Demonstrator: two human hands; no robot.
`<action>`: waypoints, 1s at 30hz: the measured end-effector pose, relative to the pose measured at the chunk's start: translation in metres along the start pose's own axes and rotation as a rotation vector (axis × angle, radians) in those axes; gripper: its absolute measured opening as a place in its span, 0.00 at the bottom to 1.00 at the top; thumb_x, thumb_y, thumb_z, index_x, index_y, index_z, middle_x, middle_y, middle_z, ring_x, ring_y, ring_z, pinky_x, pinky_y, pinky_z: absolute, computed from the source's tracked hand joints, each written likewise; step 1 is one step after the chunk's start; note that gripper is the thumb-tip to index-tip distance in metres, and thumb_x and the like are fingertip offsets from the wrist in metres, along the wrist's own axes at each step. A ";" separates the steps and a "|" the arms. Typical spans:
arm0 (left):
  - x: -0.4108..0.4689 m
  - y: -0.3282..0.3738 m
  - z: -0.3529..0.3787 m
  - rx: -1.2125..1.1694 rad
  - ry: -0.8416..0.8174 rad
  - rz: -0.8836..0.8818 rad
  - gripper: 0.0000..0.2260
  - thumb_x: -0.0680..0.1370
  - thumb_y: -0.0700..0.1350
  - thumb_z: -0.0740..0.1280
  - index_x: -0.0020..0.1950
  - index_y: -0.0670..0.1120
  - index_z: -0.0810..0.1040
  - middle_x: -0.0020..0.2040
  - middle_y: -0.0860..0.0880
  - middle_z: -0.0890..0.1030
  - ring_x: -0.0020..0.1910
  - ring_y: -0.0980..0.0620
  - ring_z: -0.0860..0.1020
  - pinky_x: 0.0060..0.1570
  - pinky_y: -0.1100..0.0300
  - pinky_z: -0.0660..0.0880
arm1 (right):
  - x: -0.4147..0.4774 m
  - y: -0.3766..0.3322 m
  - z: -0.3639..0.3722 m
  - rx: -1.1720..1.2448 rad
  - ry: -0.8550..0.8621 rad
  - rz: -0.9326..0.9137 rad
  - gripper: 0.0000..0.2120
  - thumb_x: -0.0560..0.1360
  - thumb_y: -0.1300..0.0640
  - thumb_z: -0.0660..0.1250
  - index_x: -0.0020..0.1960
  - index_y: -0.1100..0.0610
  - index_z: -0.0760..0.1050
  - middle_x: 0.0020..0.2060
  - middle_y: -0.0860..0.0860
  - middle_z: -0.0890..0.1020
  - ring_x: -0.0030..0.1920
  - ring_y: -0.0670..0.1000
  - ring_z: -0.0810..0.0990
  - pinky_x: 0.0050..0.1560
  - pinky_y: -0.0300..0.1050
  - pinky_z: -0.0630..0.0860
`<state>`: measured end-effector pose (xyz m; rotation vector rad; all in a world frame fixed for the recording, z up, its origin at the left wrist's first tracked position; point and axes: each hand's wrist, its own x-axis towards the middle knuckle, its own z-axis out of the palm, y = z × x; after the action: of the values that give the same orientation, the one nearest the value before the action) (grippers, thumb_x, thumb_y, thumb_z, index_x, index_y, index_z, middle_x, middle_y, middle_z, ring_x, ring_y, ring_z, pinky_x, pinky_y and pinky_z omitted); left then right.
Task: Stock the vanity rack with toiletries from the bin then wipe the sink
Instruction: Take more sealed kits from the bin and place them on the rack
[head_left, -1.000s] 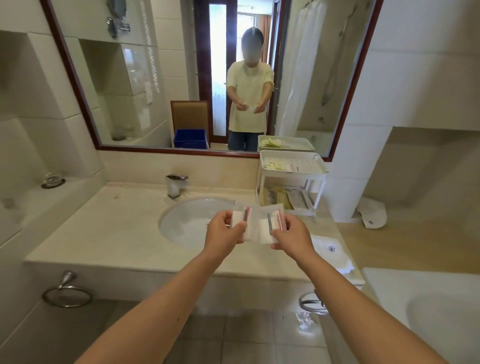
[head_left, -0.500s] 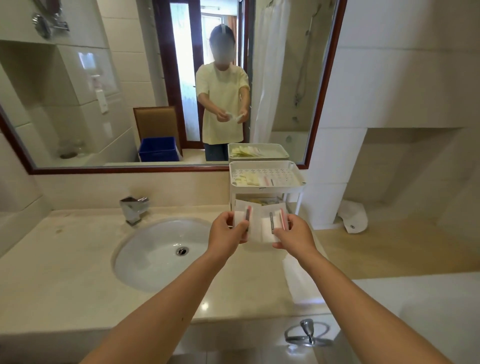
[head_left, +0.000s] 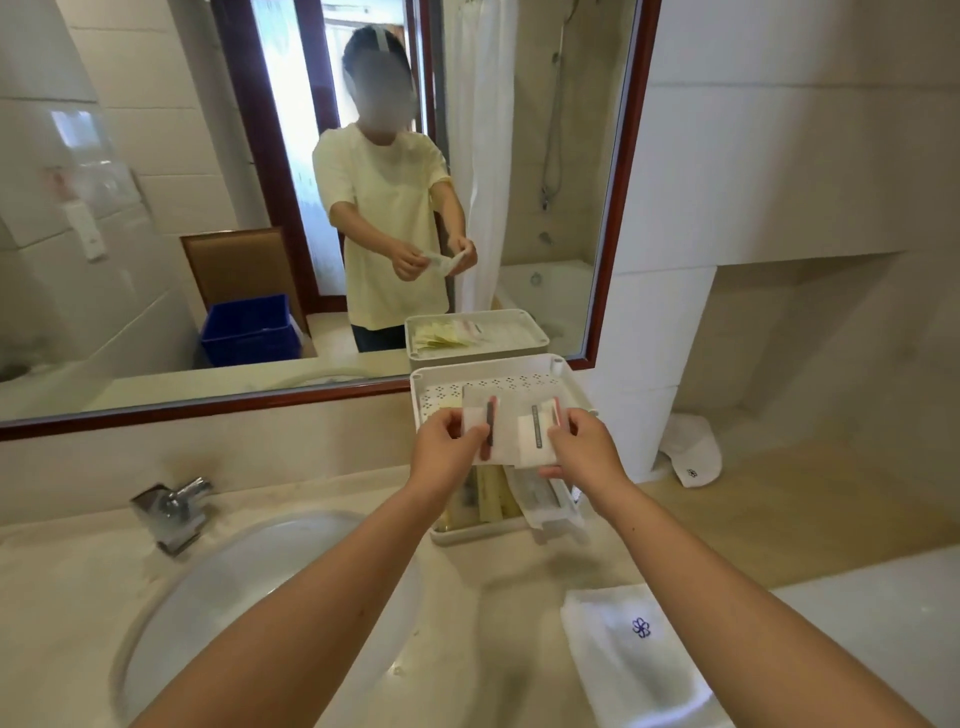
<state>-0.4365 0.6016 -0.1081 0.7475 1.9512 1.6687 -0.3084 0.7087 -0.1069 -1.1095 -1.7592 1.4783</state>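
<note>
You are in the stocking step, with the wipe of the sink (head_left: 218, 613) not yet begun. Your left grip (head_left: 445, 451) pinches one flat white sachet (head_left: 503, 415) at its near left corner, thumb on top. Your right grip (head_left: 584, 451) pinches a second sachet (head_left: 524, 448) at its right edge, and the two overlap in the middle. Both hang over the perforated top tray of the vanity rack (head_left: 488, 368), which stands on the table (head_left: 509, 577) against the mirror frame; you cannot tell from here whether they touch the tray floor. A few yellowish packets (head_left: 441, 410) already lie at the tray's left, and the lower tier holds long wrapped items (head_left: 493, 501). The next move likely calls for lowering both sachets flat onto the bare right part of the tray and easing your fingers off without dragging them askew. The blue bin (head_left: 249, 327) shows only in the mirror, behind you, so more stock means turning round. The folded white towel (head_left: 623, 660) lies near your right arm, ready for the wipe.
</note>
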 end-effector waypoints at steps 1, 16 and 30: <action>0.009 0.000 0.004 0.006 0.001 0.000 0.06 0.76 0.41 0.68 0.51 0.44 0.79 0.46 0.48 0.83 0.47 0.51 0.81 0.47 0.55 0.80 | 0.008 -0.001 -0.002 -0.002 0.010 0.000 0.08 0.79 0.63 0.58 0.53 0.64 0.74 0.49 0.54 0.77 0.50 0.54 0.80 0.37 0.47 0.83; 0.112 0.003 0.075 0.085 0.016 -0.053 0.08 0.76 0.45 0.70 0.53 0.45 0.80 0.46 0.49 0.83 0.46 0.50 0.81 0.44 0.57 0.79 | 0.129 -0.007 -0.025 0.006 -0.076 0.039 0.08 0.78 0.64 0.60 0.49 0.53 0.74 0.47 0.51 0.78 0.49 0.52 0.79 0.48 0.51 0.83; 0.148 -0.025 0.101 0.537 0.055 -0.217 0.09 0.71 0.45 0.71 0.49 0.51 0.75 0.41 0.54 0.80 0.36 0.52 0.81 0.43 0.49 0.82 | 0.201 0.035 -0.015 -0.313 -0.282 0.157 0.05 0.76 0.55 0.60 0.43 0.55 0.71 0.39 0.54 0.74 0.41 0.56 0.77 0.52 0.59 0.80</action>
<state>-0.4826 0.7723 -0.1482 0.6428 2.4550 1.0541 -0.3851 0.8921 -0.1536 -1.2678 -2.2009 1.5480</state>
